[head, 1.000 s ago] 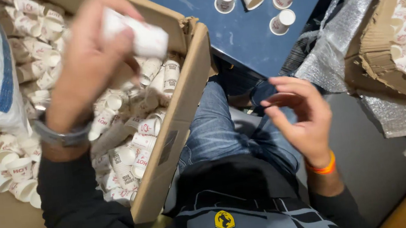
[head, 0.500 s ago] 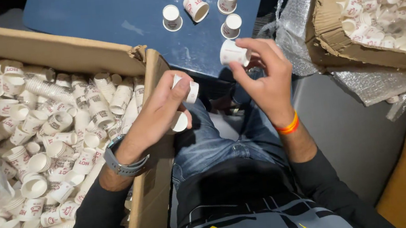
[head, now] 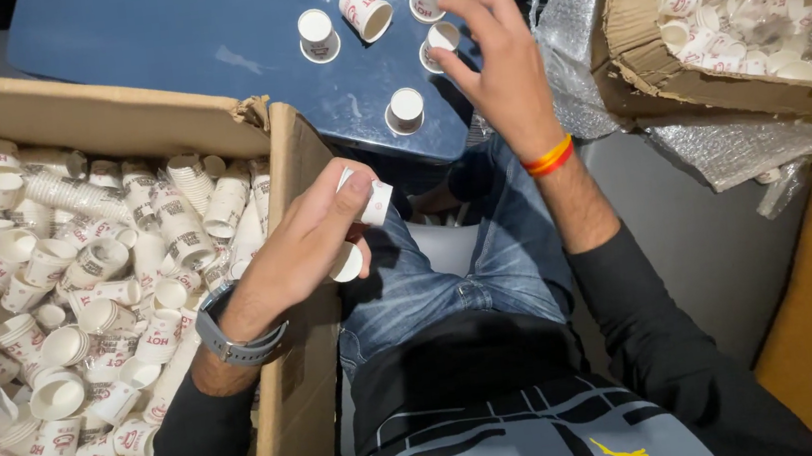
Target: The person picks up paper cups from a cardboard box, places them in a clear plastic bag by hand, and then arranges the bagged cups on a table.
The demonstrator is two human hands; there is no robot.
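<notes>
Left hand [head: 312, 238] clenched around a short stack of small paper cups [head: 365, 217], held over the lap beside the open cardboard box [head: 295, 370] of loose cups. Farther out, right hand [head: 500, 67] pinching a single cup [head: 442, 41] at the blue table [head: 206, 48]. Best set upright, clear of neighbouring cups [head: 406, 109], before letting go.
</notes>
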